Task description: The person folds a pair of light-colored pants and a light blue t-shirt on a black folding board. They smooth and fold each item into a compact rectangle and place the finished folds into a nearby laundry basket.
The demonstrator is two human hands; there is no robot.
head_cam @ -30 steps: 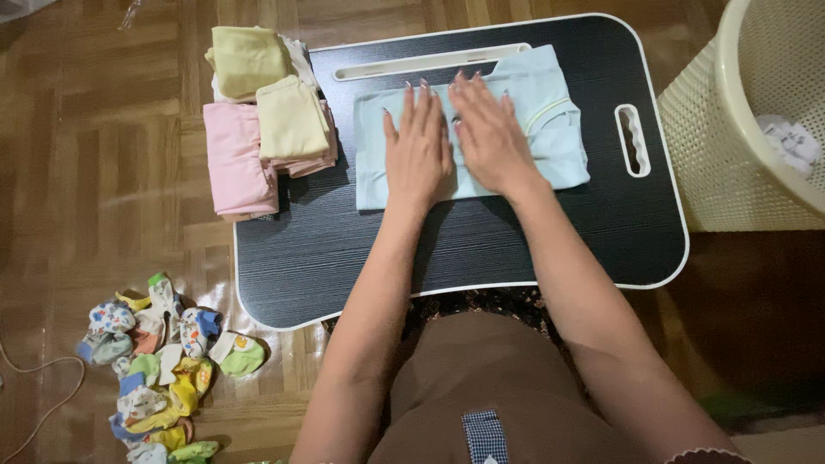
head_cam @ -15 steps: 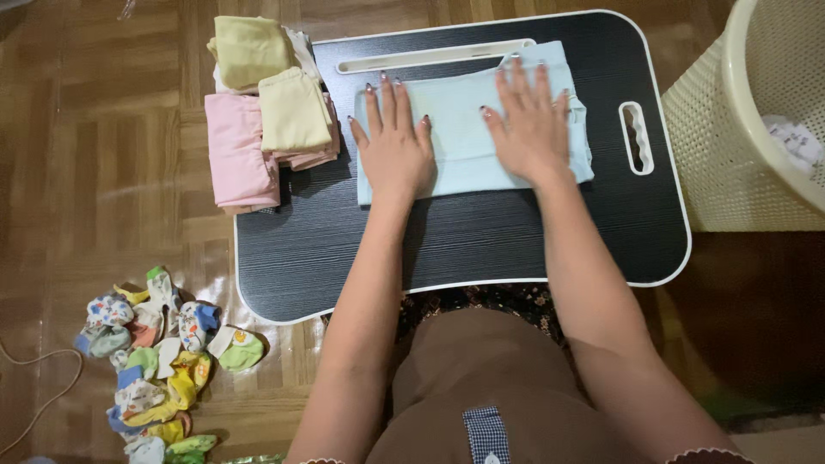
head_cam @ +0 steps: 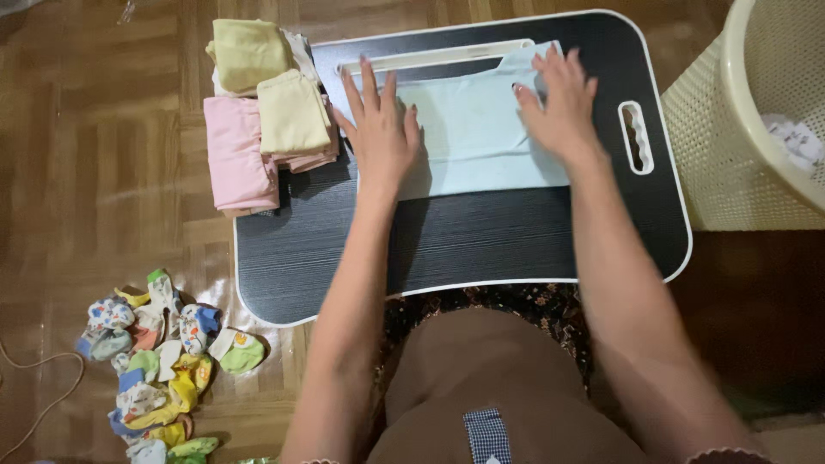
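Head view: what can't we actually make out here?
- Light blue garment: the parts under the left hand and right hand are covered.
- Laundry basket: cut off by the right and top edges; the white cloth inside shows only in part.
- Stack of folded clothes: lower layers hidden by the top pieces.
- Pile of small mittens: too small to count.

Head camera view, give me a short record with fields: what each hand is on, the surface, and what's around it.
left hand: flat, fingers spread, on the left end of the light blue garment
right hand: flat on the garment's right end
surface: black lap tray with white rim, on a wooden floor
left of tray: stack of folded pink and yellow clothes
floor, lower left: pile of small colourful mittens and socks
right: cream laundry basket
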